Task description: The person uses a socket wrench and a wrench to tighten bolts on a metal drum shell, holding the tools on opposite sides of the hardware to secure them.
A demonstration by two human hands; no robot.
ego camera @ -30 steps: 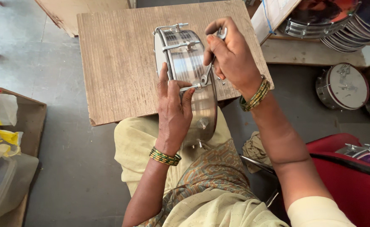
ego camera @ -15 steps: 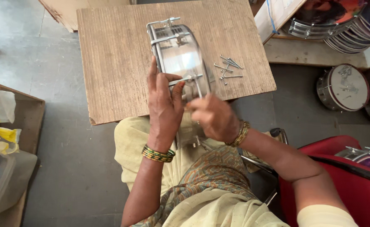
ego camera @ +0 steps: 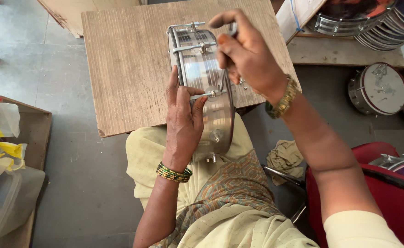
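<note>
Your left hand lies against the side of the shiny round steel drum shell, which stands on edge on your lap, its upper part leaning over the near edge of the flat brown wooden board bench. Fingers loosely spread, not a full wrap: thumb and forefinger pinch a thin silver tension rod running crosswise over the shell wall, the rest of the hand flat on the metal. Green and gold bangles sit at that wrist.

Your right hand hovers just above and right of the left, over the shell's far rim. It is closed narrow, fingers curled in, and grips a small slim metal piece that shows above the knuckles; what kind of piece it is cannot be told. A second thin rod hangs down from under the palm toward the shell. Gold bracelet at that wrist.

Two more rods with lugs cross the shell beyond your left fingertips.

Well right of the right hand: a stack of chrome drum hoops, and a finished small white-headed drum on the grey floor. Below your right forearm, a red seat.
</note>
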